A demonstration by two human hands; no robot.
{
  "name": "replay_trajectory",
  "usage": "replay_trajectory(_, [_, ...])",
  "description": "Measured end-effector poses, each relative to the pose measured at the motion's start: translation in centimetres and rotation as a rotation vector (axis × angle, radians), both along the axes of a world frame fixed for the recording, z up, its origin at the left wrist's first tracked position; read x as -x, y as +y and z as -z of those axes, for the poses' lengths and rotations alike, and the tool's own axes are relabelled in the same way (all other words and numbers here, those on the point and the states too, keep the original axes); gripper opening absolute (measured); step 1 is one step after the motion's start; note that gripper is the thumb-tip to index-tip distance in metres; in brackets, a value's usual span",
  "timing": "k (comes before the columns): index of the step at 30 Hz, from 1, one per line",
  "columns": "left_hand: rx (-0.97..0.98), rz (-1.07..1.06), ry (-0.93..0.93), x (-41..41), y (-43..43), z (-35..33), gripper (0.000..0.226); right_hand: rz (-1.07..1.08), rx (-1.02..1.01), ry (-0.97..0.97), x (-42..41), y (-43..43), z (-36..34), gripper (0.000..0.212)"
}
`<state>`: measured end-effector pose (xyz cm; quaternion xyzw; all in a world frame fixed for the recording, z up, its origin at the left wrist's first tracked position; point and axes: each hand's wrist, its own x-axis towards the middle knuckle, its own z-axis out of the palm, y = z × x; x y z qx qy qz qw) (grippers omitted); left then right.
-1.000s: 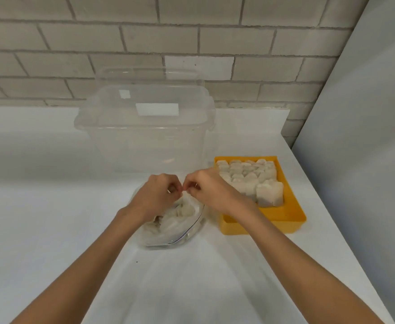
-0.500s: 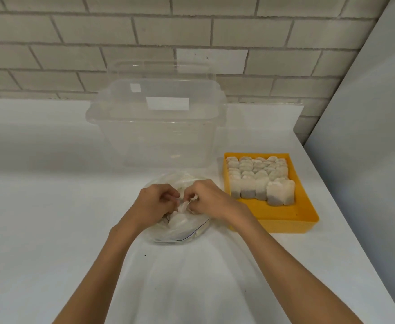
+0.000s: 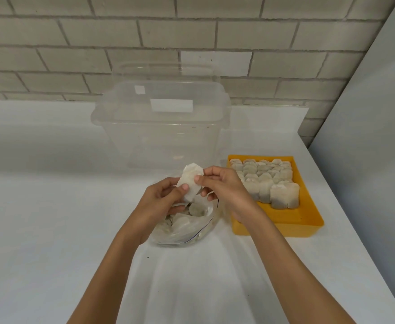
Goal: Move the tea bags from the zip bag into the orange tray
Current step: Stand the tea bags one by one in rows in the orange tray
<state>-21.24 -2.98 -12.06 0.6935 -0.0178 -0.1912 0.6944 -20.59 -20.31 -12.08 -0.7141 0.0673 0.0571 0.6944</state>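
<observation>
Up out of the zip bag comes one tea bag. Half a second ago both hands were down at the bag's mouth, and now they hold a single tea bag just above it, tilted with its top toward 1 o'clock.

My left hand grips the lower part, thumb pressed on the face and fingers curled behind. My right hand pinches the right edge between thumb and forefinger, its other fingers loosely curled. I cannot tell whether a string or tag hangs from it.

The zip bag lies open on the table under my hands, with more tea bags in it. The tray sits at 3 o'clock from the zip bag, just beside it. Rows of tea bags stand in its far part, and the near strip at 6 o'clock is bare orange. A clear bin stands at 12 o'clock, behind the zip bag.

So I judge the pick is done and the carry comes next. One hand should let go so the other can take the tea bag over to 3 o'clock and stand it in front of the nearest row. The paper is thin and would crumple if squeezed, so a light pinch suits it. Plenty is left in the zip bag, so the task looks about half done.
</observation>
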Motion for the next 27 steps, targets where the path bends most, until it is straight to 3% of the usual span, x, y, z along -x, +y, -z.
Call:
replay_trajectory(9, [0.208, -0.122, 0.122, 0.0, -0.6, 0.4, 0.029, -0.023, -0.103, 0.036, 0.8, -0.2, 0.5, 0.019])
replay_trajectory(14, [0.201, -0.236, 0.070, 0.1, -1.5, 1.0, 0.025, -0.027, -0.065, -0.017, 1.3, 0.2, 0.4, 0.010])
replay_trajectory(17, [0.175, -0.208, 0.043, 0.0, -2.1, 0.9, 0.016, -0.030, -0.065, -0.046, 1.3, 0.7, 0.6, 0.008])
replay_trajectory(20, [0.181, -0.164, 0.061, -0.1, -2.2, 0.6, 0.027, -0.002, -0.065, -0.082, 1.2, 0.8, 0.7, 0.006])
replay_trajectory(25, [0.225, -0.043, 0.100, 0.0, -1.8, 0.3, 0.045, -0.026, 0.005, -0.179, 0.9, 0.8, 0.5, 0.021])
replay_trajectory(27, [0.285, -0.012, 0.137, 0.0, -1.7, 0.3, 0.039, -0.037, 0.076, -0.212, 0.7, 0.8, 0.4, 0.019])
